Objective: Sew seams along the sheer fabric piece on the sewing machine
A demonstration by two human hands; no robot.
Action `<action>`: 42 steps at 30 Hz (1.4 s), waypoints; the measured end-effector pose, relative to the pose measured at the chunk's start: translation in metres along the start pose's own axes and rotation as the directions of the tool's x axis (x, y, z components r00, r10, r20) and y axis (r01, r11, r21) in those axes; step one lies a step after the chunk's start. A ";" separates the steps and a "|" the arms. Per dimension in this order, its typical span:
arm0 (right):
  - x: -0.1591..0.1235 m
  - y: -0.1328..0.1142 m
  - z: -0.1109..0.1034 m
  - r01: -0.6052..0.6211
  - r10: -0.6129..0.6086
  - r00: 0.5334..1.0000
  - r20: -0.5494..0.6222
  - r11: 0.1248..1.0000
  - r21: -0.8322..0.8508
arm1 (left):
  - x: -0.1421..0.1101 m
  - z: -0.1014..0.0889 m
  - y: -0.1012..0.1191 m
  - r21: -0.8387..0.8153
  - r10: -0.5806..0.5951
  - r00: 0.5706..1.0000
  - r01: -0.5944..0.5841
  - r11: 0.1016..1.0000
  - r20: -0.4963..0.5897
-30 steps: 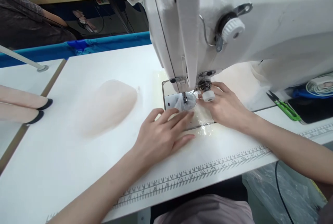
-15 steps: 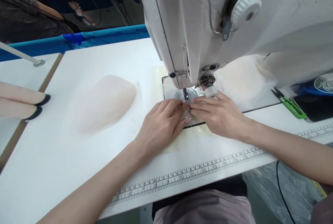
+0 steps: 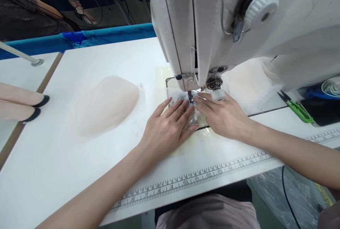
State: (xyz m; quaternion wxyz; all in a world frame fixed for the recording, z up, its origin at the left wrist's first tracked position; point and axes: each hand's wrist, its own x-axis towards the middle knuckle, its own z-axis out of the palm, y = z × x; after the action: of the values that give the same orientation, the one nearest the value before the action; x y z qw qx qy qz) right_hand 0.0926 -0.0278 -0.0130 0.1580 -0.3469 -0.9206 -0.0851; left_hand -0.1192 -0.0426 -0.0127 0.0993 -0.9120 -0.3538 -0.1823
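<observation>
A white sewing machine [image 3: 228, 20] stands over the white table [image 3: 79, 62]. Its needle and presser foot [image 3: 190, 98] come down on a small sheer, see-through piece of fabric [image 3: 191, 121] on the metal plate. My left hand [image 3: 166, 129] lies flat on the left side of that piece, fingers stretched toward the needle. My right hand [image 3: 221, 115] lies flat on the right side, fingertips just beside the presser foot. Both hands press the fabric down and hold nothing else.
A pale pink padded piece [image 3: 106, 103] lies on the table to the left. Green thread snips [image 3: 296, 108] lie at the right by the machine base. A ruler strip [image 3: 202, 176] runs along the front edge. Pink pieces with black tips [image 3: 23, 106] lie far left.
Both hands have spread from pinched fingertips to flat on the fabric beside the needle. The view has come a little closer to the machine.
</observation>
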 end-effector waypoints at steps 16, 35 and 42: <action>-0.001 0.000 0.002 0.005 -0.007 0.999 -0.031 0.998 -0.057 | 0.000 -0.003 -0.001 0.043 0.034 0.999 -0.034 0.999 -0.009; 0.011 0.008 0.007 -0.064 0.115 0.925 -0.361 0.987 0.151 | 0.016 -0.010 -0.002 -0.160 -0.262 0.960 0.275 0.948 0.100; 0.010 0.006 0.006 -0.090 0.173 0.935 -0.309 0.960 0.264 | 0.025 -0.002 -0.010 -0.091 -0.151 0.988 0.147 0.985 -0.042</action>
State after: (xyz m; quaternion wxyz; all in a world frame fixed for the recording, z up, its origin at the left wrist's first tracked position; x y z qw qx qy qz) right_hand 0.0883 -0.0159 -0.0152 0.3562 -0.3670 -0.8592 -0.0165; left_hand -0.1094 -0.0202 -0.0006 0.0538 -0.8818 -0.4101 -0.2267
